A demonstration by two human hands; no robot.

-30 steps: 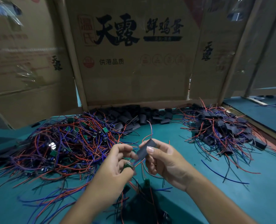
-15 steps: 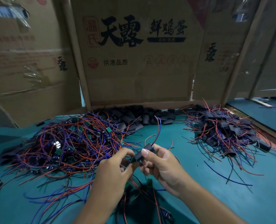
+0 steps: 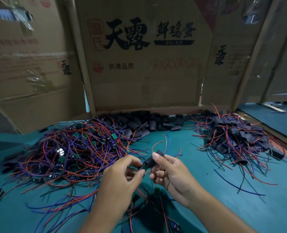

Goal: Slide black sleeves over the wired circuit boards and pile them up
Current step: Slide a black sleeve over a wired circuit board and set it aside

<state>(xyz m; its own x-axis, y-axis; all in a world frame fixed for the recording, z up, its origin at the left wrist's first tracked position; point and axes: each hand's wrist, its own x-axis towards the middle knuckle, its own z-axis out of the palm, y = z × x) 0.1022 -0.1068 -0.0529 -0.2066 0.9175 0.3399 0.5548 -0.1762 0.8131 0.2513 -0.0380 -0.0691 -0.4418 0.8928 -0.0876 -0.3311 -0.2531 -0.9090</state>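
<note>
Since a second ago we have pushed our matte black tubular sleeve [image 3: 153,159] further over the small green circuit board [image 3: 145,167], right grip [image 3: 170,172] pinching sleeve, left grip [image 3: 122,178] pinching board, red and blue wires [image 3: 164,142] curling out.

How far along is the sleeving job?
Done: a pile of sleeved boards sits on the right. In hand: the right hand holds a black sleeve partly over a board pinched by the left hand. Left: the larger pile of bare wired boards, plus loose sleeves.
</note>
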